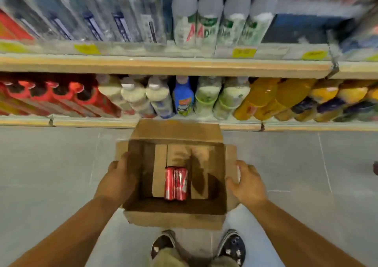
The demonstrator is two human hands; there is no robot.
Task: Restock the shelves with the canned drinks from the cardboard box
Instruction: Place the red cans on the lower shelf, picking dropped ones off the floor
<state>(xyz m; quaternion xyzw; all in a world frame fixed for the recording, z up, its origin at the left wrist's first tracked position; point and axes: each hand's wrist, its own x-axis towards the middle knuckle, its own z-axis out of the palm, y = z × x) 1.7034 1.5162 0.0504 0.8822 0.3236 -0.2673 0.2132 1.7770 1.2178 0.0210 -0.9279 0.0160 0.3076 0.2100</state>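
Cardboard box [176, 218] sits clasped between your left hand [117, 181] and right hand [248, 185], each gripping a side wall, with 2 red cans [176, 184] lying near its centre.

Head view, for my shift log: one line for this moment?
stage: carrying | left hand, right hand: gripping box sides | contents: two red cans | shelf: ahead

Pale grey tiled floor [61, 164], thin grout lines. Two wood-edged shelf boards [163, 66] run full width; yellow price tags [243, 52] along the upper edge. Lighting even, frame blurred.
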